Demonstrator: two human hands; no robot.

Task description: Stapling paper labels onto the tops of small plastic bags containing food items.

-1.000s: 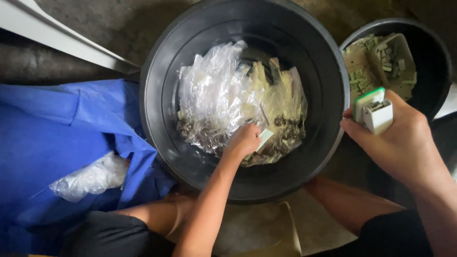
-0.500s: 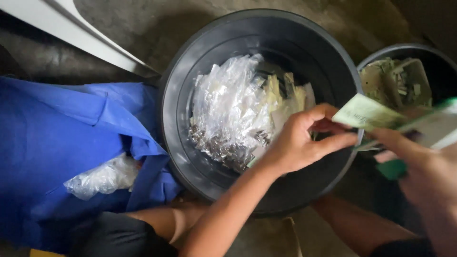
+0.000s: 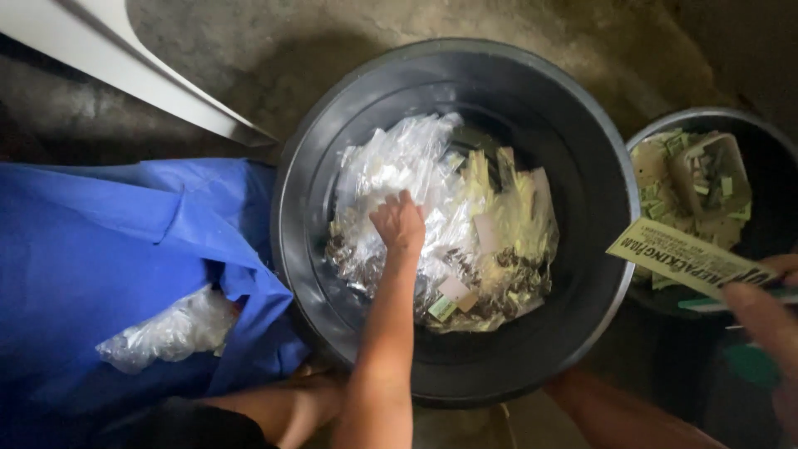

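Left hand [image 3: 399,223] reaches into big black tub [image 3: 582,166], fingers [image 3: 405,199] curled down onto clear plastic packets [image 3: 399,158] heaped mid-tub; actual pinch hidden under hand. Right hand [image 3: 769,312] at right edge, blurred, cut off, fingers pinching pale printed card [image 3: 677,256] over smaller bucket [image 3: 769,137]. Blue sheet [image 3: 91,249] left.

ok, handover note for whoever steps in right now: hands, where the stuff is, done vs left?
Left hand: reaching into the large black tub, fingers on the clear plastic bags; grip unclear.
Right hand: at frame edge by the smaller black bucket, holding a pale green printed card.
Small cards lie among the bags; the bucket holds more cards. One clear bag sits on blue cloth.
Done: some cards are in the bucket. Left: the tub's pile.
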